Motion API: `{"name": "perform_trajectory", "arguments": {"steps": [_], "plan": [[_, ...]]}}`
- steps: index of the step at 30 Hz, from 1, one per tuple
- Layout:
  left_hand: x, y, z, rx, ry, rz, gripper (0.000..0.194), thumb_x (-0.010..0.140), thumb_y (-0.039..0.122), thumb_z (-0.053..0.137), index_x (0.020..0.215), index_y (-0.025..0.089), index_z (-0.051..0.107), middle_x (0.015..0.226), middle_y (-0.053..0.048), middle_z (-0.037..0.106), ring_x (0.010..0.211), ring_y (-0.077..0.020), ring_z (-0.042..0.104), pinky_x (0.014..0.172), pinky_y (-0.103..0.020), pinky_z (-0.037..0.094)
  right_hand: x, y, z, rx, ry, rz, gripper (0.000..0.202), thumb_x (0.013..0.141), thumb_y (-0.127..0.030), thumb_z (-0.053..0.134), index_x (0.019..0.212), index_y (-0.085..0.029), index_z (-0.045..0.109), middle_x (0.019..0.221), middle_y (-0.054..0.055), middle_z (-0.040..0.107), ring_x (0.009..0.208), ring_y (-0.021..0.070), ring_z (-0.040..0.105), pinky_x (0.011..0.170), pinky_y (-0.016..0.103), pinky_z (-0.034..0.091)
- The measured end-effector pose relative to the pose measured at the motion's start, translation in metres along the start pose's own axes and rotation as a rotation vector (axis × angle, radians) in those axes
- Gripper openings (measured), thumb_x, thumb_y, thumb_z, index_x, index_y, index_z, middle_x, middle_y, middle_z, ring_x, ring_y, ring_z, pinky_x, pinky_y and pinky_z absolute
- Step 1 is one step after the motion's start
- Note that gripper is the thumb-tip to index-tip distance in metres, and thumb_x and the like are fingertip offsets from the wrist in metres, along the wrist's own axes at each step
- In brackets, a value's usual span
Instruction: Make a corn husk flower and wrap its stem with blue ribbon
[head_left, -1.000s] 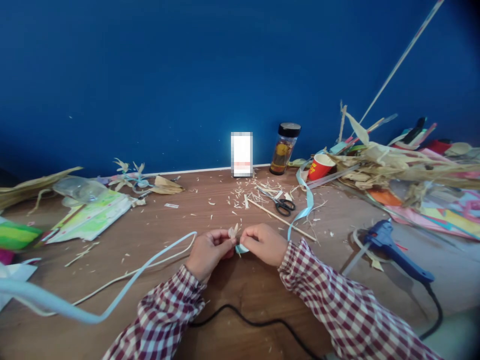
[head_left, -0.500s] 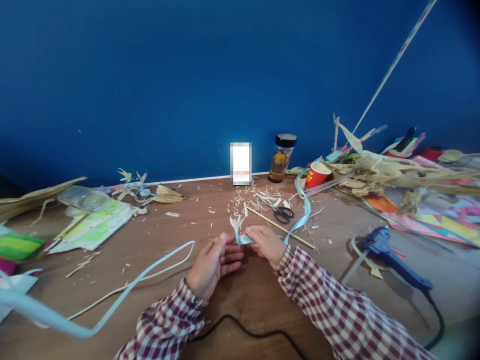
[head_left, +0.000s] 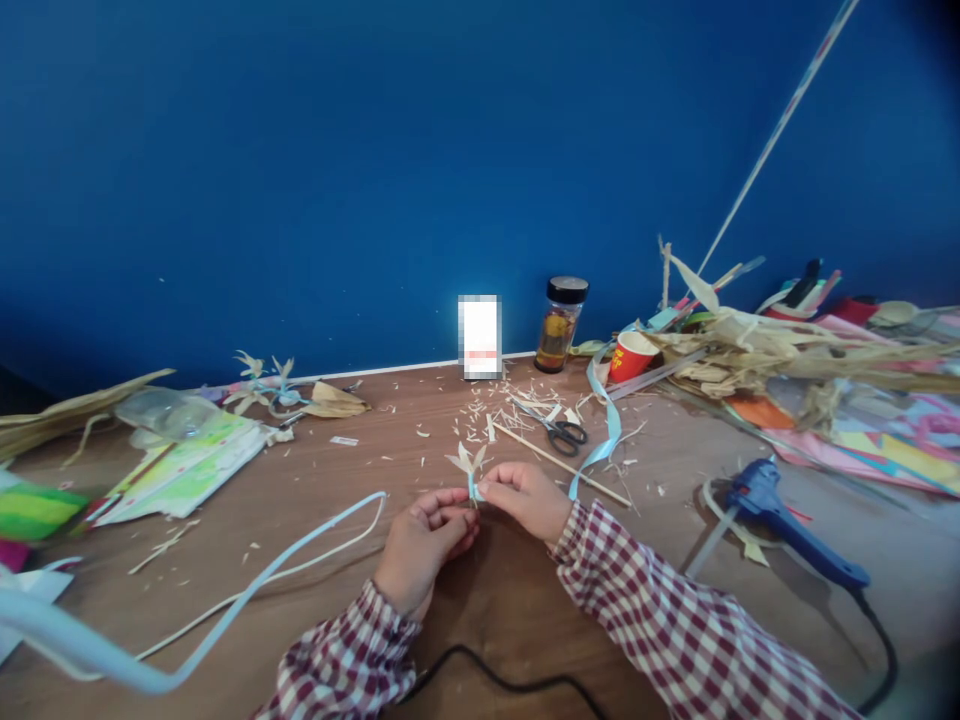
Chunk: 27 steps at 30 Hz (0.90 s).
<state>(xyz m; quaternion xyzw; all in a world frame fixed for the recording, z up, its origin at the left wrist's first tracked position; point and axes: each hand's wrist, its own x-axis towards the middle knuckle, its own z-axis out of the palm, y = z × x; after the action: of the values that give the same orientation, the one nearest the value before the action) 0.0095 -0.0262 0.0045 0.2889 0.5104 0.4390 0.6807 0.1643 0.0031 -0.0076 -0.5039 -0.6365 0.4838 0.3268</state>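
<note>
Pinching the husk flower [head_left: 469,461], left fingers [head_left: 450,496] no longer spread, right fingers [head_left: 501,489] gripping blue ribbon [head_left: 611,428].

Facing you: plain deep-blue wall [head_left: 315,170], flecked with a few pale specks. Your brown, wood-grained worktop [head_left: 300,480] runs back to it, a thin white strip [head_left: 375,372] along most of the join. Light soft, wall brighter mid-view, darkening at your far left; pale sheen on the worktop's right.
</note>
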Motion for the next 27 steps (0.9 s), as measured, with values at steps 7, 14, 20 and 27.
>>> {"name": "perform_trajectory", "arguments": {"steps": [7, 14, 20, 27], "plan": [[0.0, -0.003, -0.001, 0.028, 0.011, 0.062, 0.047, 0.049, 0.023, 0.079, 0.091, 0.01, 0.063, 0.06, -0.002, 0.066, 0.054, -0.0094, 0.059, 0.056, -0.02, 0.048, -0.001, -0.001, -0.001, -0.012, 0.0, -0.037, 0.028, 0.079, -0.034, 0.047, 0.071, -0.013, 0.062, 0.056, -0.003, 0.049, 0.054, 0.0084, 0.039, 0.053, 0.021, 0.032], [0.003, -0.005, -0.001, 0.062, 0.037, 0.101, 0.048, 0.052, 0.022, 0.076, 0.094, 0.009, 0.06, 0.061, -0.003, 0.067, 0.054, -0.0096, 0.059, 0.055, -0.019, 0.049, -0.004, -0.008, 0.001, -0.048, -0.002, -0.023, 0.028, 0.079, -0.036, 0.048, 0.07, -0.014, 0.062, 0.055, -0.003, 0.046, 0.052, 0.0083, 0.037, 0.05, 0.02, 0.03], [0.003, -0.003, 0.001, 0.075, 0.077, 0.038, 0.041, 0.055, 0.023, 0.074, 0.092, 0.011, 0.06, 0.069, -0.004, 0.067, 0.063, -0.0115, 0.061, 0.052, -0.018, 0.049, -0.007, -0.014, 0.002, -0.108, 0.007, -0.036, 0.023, 0.079, -0.031, 0.047, 0.071, -0.015, 0.062, 0.055, -0.003, 0.048, 0.052, 0.0083, 0.037, 0.051, 0.02, 0.03], [0.006, -0.002, 0.001, 0.053, 0.108, 0.024, 0.037, 0.056, 0.023, 0.075, 0.088, 0.011, 0.061, 0.067, -0.004, 0.066, 0.058, -0.0103, 0.059, 0.049, -0.019, 0.049, -0.007, -0.014, 0.003, -0.131, 0.0, -0.044, 0.021, 0.079, -0.028, 0.048, 0.071, -0.015, 0.062, 0.055, -0.003, 0.049, 0.052, 0.0084, 0.037, 0.051, 0.02, 0.031]]}}
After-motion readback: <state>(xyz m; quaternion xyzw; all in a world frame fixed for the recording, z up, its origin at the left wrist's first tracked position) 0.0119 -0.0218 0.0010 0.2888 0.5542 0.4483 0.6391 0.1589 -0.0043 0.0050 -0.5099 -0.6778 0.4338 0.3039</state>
